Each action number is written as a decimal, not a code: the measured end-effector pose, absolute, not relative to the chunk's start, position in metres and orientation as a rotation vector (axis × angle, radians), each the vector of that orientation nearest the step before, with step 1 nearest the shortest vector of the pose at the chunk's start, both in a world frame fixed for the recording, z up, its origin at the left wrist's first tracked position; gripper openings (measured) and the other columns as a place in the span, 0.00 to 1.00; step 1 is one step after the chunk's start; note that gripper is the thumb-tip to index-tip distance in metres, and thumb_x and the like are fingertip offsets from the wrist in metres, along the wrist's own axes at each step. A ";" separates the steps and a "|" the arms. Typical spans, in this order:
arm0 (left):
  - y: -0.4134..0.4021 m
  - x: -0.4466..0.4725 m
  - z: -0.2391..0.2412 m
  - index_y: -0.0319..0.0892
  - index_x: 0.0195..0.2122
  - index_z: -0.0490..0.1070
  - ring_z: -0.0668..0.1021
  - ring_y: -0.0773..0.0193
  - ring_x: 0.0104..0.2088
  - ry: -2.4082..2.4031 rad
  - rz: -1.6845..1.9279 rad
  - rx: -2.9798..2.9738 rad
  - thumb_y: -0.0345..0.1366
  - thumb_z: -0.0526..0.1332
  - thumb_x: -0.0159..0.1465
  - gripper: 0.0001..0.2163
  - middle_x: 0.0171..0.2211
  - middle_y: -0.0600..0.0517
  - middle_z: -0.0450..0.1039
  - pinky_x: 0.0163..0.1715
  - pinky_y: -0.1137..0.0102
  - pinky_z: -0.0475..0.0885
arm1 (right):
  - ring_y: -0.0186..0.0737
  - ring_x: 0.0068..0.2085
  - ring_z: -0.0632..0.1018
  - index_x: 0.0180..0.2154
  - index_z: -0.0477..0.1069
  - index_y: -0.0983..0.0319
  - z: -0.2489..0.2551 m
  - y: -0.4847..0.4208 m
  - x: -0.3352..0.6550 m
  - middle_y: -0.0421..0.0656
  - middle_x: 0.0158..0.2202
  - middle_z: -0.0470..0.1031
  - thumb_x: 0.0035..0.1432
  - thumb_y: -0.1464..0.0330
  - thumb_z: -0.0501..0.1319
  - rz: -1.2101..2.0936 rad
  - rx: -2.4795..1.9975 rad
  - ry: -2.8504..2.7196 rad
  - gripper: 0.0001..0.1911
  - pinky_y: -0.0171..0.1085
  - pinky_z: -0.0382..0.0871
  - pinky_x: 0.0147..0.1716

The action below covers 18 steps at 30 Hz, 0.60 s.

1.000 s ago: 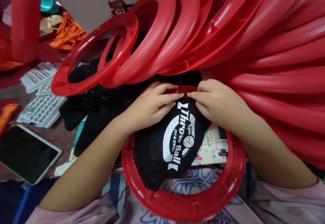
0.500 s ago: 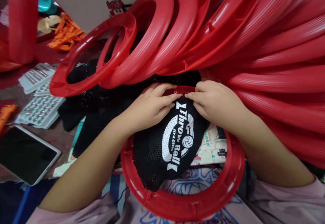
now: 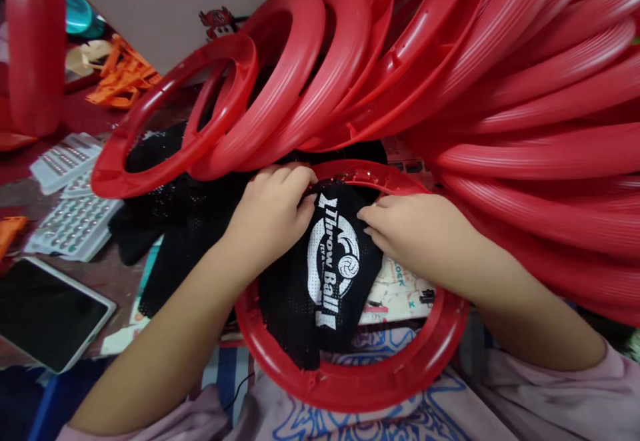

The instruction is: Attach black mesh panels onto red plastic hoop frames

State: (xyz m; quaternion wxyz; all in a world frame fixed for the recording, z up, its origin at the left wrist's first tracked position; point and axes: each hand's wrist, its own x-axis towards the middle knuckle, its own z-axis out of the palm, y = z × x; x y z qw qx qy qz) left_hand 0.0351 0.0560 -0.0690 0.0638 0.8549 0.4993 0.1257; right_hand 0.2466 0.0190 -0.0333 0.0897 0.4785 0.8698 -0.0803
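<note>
A red plastic ring lies in front of me, its near side against my shirt and its open underside with small pegs facing up. Black mesh fabric printed with "Throw Ball" in white spans the left part of the opening. My left hand is closed over the ring's upper left rim, with its thumb beside the top of the fabric; its fingertips are partly hidden. My right hand pinches the fabric's right edge, inside the ring.
Many red rings are stacked across the back and right. More black mesh lies to the left. Farther left are a tablet-like device, clear trays of small metal parts and orange plastic pieces. Printed cardboard shows through the ring.
My hands have moved apart from the fabric's top edge. The left shifted left onto the rim, while the right slid down along the fabric's right edge. The ring's far rim is now more exposed.
</note>
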 end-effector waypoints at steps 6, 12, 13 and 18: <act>0.043 0.035 -0.059 0.40 0.57 0.64 0.75 0.46 0.46 1.617 0.090 2.763 0.31 0.51 0.66 0.18 0.46 0.39 0.73 0.47 0.51 0.72 | 0.45 0.36 0.79 0.43 0.75 0.61 -0.050 0.028 0.246 0.47 0.41 0.77 0.63 0.70 0.56 -0.219 1.507 2.612 0.10 0.38 0.58 0.24; 0.043 0.018 -0.054 0.41 0.65 0.58 0.73 0.44 0.47 1.482 0.032 2.725 0.33 0.54 0.66 0.25 0.47 0.39 0.68 0.49 0.49 0.72 | 0.46 0.42 0.78 0.42 0.78 0.61 -0.057 0.039 0.244 0.47 0.42 0.78 0.61 0.73 0.55 -0.501 1.518 2.625 0.13 0.39 0.65 0.33; 0.044 0.015 -0.055 0.43 0.66 0.57 0.73 0.45 0.47 1.459 0.041 2.734 0.33 0.54 0.66 0.25 0.47 0.40 0.67 0.49 0.49 0.72 | 0.45 0.42 0.78 0.41 0.78 0.61 -0.055 0.039 0.245 0.46 0.41 0.79 0.60 0.75 0.55 -0.566 1.508 2.652 0.14 0.38 0.65 0.35; 0.046 0.009 -0.053 0.45 0.67 0.55 0.73 0.47 0.48 1.379 0.028 2.758 0.35 0.56 0.66 0.27 0.50 0.41 0.67 0.50 0.49 0.72 | 0.39 0.40 0.75 0.42 0.78 0.64 -0.042 0.038 0.254 0.46 0.40 0.76 0.57 0.76 0.55 -0.772 1.390 2.858 0.15 0.36 0.65 0.39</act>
